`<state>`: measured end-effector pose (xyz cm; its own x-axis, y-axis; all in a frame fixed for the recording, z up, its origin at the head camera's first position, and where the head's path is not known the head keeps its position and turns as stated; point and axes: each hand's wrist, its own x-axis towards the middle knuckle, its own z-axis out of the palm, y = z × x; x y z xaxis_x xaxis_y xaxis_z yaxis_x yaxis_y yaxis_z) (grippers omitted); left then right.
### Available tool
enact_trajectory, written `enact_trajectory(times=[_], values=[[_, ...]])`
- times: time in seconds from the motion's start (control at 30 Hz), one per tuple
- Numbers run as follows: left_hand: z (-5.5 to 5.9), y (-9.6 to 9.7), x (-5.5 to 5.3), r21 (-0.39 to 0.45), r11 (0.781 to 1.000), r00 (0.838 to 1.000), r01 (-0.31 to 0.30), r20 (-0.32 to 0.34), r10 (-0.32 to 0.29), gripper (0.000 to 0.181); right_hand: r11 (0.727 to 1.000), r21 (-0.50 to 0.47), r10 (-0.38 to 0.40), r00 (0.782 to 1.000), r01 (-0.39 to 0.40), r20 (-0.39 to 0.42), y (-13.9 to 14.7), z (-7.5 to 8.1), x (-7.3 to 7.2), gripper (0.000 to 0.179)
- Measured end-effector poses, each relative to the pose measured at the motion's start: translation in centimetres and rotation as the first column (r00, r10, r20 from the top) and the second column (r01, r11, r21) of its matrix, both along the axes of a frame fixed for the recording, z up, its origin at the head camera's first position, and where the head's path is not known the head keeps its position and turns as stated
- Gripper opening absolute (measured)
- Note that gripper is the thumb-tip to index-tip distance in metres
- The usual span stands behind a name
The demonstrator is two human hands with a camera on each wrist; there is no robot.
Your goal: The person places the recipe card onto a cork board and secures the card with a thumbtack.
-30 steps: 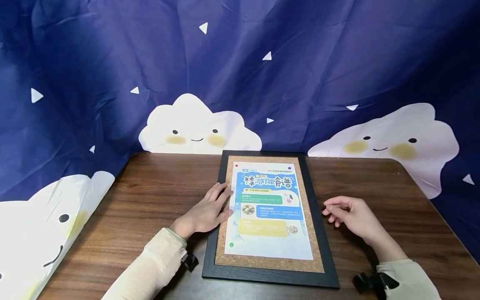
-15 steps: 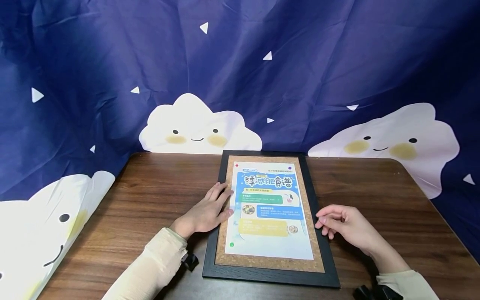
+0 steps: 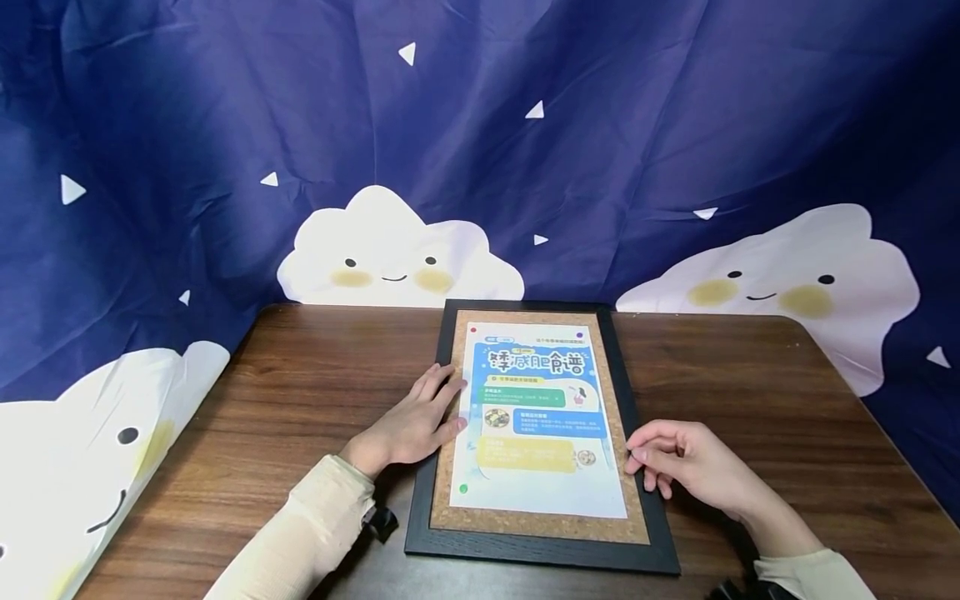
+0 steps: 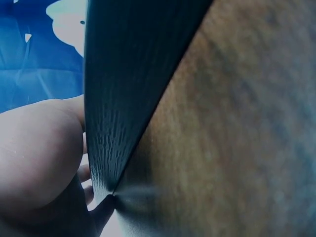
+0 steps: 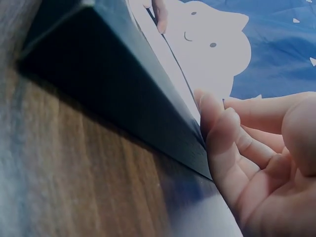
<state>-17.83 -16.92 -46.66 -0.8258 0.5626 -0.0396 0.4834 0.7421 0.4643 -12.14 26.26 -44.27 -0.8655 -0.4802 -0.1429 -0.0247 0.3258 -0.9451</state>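
A cork board (image 3: 540,527) in a black frame (image 3: 540,550) lies flat, with a printed paper poster (image 3: 540,492) on it. A red pin (image 3: 473,330), a purple pin (image 3: 580,335) and a green pin (image 3: 463,489) sit at three of the poster's corners. My left hand (image 3: 408,425) rests across the frame's left side, its spread fingertips at the poster's edge. Over the right side of the frame, my right hand (image 3: 693,462) pinches a small dark pin (image 5: 224,103) between thumb and forefinger; the fingertips hide most of it.
The board lies on a brown wooden table (image 3: 322,358). Behind and to the left hangs a dark blue cloth (image 3: 480,150) printed with white clouds, close to the table's far edge.
My right hand has moved left and a little toward me, from the bare table to over the frame's right side. The left hand and the board have stayed put.
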Motion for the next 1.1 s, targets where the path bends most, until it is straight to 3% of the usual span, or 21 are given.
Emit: enact_trajectory(times=[0.43, 0.8, 1.1], values=[[0.6, 0.2, 0.2, 0.0, 1.0, 1.0, -0.005, 0.024, 0.005, 0.064, 0.982, -0.084, 0.171, 0.984, -0.167, 0.043, -0.5, -0.1, 0.6, 0.022], [1.2, 0.3, 0.4, -0.014, 1.0, 0.999, -0.01, 0.037, 0.011, 0.064, 0.971, -0.145, 0.206, 0.974, -0.192, 0.091, -0.7, -0.2, 0.8, 0.021], [0.5, 0.1, 0.3, 0.0, 1.0, 1.0, 0.0, 0.018, 0.0, 0.063, 0.965, -0.15, 0.231, 0.967, -0.214, 0.106, -1.1, -0.2, 1.0, 0.022]])
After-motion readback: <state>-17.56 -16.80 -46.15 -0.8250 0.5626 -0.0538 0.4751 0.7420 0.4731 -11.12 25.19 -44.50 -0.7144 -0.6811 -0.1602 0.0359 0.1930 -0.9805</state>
